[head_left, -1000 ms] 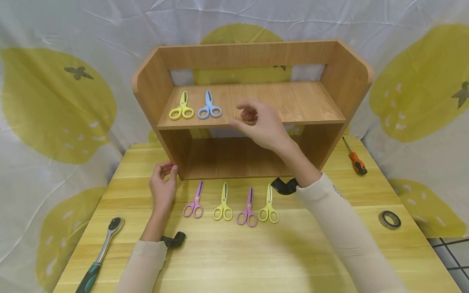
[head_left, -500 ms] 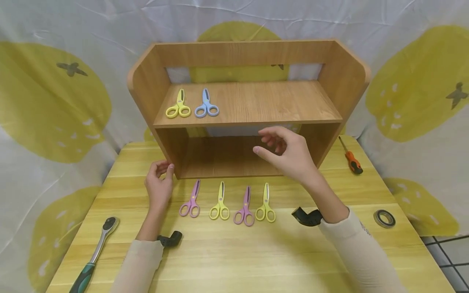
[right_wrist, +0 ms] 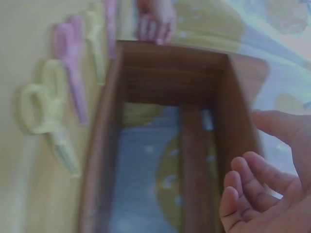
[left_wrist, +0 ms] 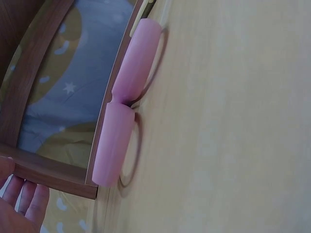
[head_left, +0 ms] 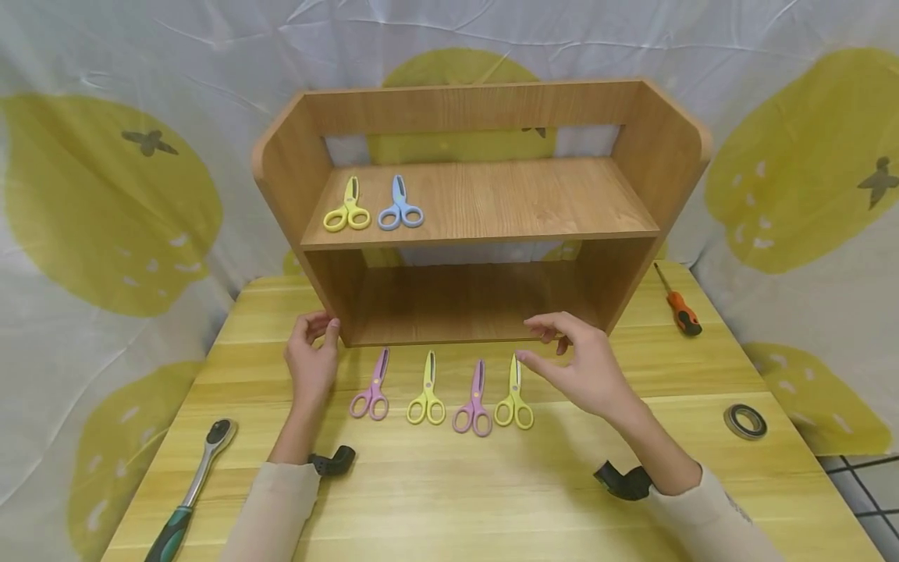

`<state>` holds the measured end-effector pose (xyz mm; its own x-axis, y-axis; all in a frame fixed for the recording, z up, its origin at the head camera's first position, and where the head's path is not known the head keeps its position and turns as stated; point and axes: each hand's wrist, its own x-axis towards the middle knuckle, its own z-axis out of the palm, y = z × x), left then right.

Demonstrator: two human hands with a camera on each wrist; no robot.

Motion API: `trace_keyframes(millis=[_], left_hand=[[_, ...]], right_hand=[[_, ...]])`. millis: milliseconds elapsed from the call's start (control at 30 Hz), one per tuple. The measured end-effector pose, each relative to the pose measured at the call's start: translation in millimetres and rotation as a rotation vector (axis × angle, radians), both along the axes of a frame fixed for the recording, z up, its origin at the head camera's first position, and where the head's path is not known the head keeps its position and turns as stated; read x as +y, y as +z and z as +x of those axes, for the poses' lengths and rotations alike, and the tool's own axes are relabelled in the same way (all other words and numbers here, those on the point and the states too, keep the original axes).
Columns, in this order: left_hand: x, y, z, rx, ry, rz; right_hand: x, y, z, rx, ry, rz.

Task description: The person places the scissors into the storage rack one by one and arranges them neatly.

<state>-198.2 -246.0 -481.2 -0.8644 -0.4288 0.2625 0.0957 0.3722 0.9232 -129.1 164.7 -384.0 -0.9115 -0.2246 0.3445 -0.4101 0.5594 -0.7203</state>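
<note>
My left hand (head_left: 312,363) touches the left side panel of a wooden two-tier shelf (head_left: 548,199), fingertips against its outer face in the left wrist view. My right hand (head_left: 590,371) hovers with nothing in it, fingers loosely bent, just right of yellow scissors (head_left: 515,384). Those scissors lie in a row before the shelf with pink scissors (head_left: 477,395), a second yellow pair of scissors (head_left: 429,384) and another pink pair of scissors (head_left: 376,383), blades pointing toward the shelf. On the upper board lie yellow scissors (head_left: 350,201) and blue scissors (head_left: 399,200), side by side at the left.
A ratchet wrench (head_left: 200,472) lies at the table's left. To the right are an orange-black screwdriver (head_left: 681,311) and a ring-shaped bearing (head_left: 733,421). A lemon-print curtain (head_left: 232,47) hangs behind. Black camera mounts (head_left: 623,481) stick out from both wrists.
My right hand has come down from in front of the upper board, toward the right-hand yellow scissors. The left hand stays at the side panel, and all the scissors lie as before.
</note>
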Motion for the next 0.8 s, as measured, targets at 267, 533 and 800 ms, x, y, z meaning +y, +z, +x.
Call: trace_keyframes(millis=[267,533,800], left_hand=[[0.9,-1.1,-1.3,-0.002,0.009,-0.006],[0.9,2.2,-3.6,0.023,0.014,0.009],[0.8,-0.5,-2.2,0.025,0.006,0.008]], right_hand=[[13.7,-47.7,12.4,-0.131,-0.009,0.062],[17.7,-77.7,19.0,-0.217,-0.008,0.030],[14.8,-96.5,22.0,-0.293,-0.019,0.043]])
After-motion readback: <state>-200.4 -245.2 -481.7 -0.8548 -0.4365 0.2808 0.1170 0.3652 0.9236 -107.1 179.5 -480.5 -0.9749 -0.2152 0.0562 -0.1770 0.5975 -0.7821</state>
